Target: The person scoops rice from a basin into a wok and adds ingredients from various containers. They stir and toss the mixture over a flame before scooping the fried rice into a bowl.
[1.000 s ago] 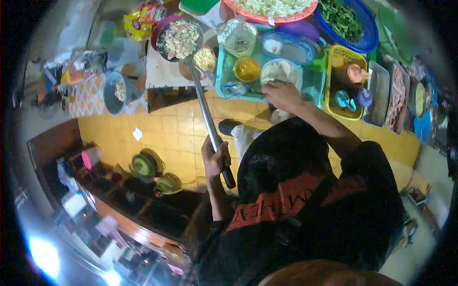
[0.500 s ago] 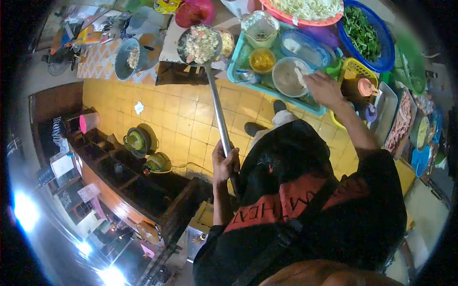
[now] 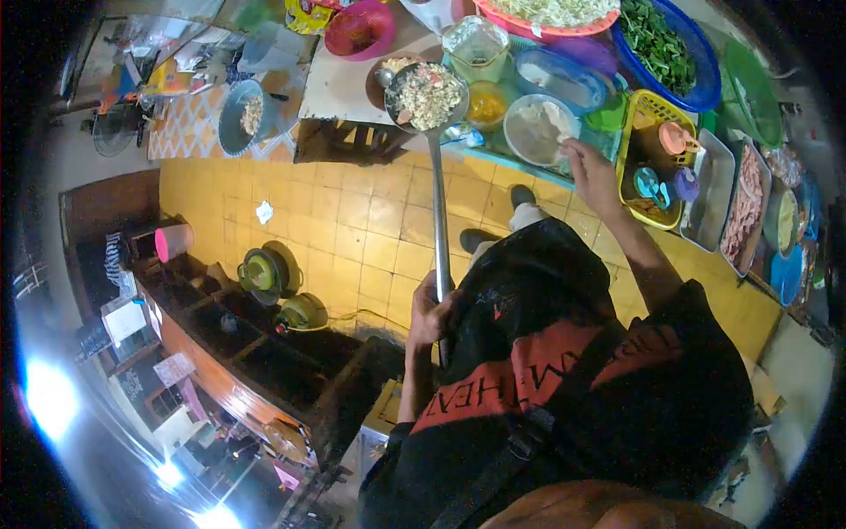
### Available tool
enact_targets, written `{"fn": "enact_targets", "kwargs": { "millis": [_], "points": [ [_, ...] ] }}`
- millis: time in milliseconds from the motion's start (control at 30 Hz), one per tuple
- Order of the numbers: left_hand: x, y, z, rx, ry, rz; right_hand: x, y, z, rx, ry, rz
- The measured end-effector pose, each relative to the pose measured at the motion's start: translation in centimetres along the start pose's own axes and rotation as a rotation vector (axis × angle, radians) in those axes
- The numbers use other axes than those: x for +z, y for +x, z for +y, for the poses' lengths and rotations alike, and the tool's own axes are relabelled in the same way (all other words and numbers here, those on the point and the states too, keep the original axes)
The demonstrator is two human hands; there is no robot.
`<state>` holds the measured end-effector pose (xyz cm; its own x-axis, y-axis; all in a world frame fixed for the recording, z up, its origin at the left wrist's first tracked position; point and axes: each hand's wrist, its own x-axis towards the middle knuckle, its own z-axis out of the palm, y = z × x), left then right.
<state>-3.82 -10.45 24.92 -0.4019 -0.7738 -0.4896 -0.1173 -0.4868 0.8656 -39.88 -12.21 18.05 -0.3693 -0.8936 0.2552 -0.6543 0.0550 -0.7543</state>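
Observation:
My left hand (image 3: 432, 313) is wrapped round the long metal handle of a ladle (image 3: 438, 203). Its round bowl is heaped with a pale, chopped food mix (image 3: 429, 95) with pink bits, level with the tray's left end. At the near rim of a round, clear tub (image 3: 526, 132) is my right hand (image 3: 592, 176), fingers pinched together. The tub has pale contents, and I cannot tell what the fingers hold. Beside it in the turquoise tray (image 3: 520, 165) stand a bowl of yellow-orange food (image 3: 486, 106), a blue oval container (image 3: 555, 84) and a greenish pitcher (image 3: 476, 48).
Shredded cabbage (image 3: 555, 11) and chopped greens (image 3: 661, 48) fill basins at the back. A yellow basket (image 3: 650, 159) and a meat tray (image 3: 747, 207) stand to the right. Left are a pink bowl (image 3: 359, 31) and a blue-grey bowl (image 3: 236, 123). Green gas cylinders (image 3: 300, 313) stand on the tiled floor.
The filled ladle has swung right, closer to the tray, with my left hand still on its handle. My right hand has drawn back slightly towards the tub's near rim.

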Motion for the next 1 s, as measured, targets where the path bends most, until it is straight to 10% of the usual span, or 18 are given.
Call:
{"fn": "enact_targets", "kwargs": {
  "millis": [133, 1000],
  "points": [
    [0.0, -0.4, 0.3, 0.003, 0.063, -0.007, 1.3, -0.1, 1.2, 0.002, -0.267, -0.001],
    [-0.3, -1.9, -1.4, -0.108, 0.121, -0.066, 1.9, -2.5, -0.2, 0.484, 0.442, 0.165]
  ]
}}
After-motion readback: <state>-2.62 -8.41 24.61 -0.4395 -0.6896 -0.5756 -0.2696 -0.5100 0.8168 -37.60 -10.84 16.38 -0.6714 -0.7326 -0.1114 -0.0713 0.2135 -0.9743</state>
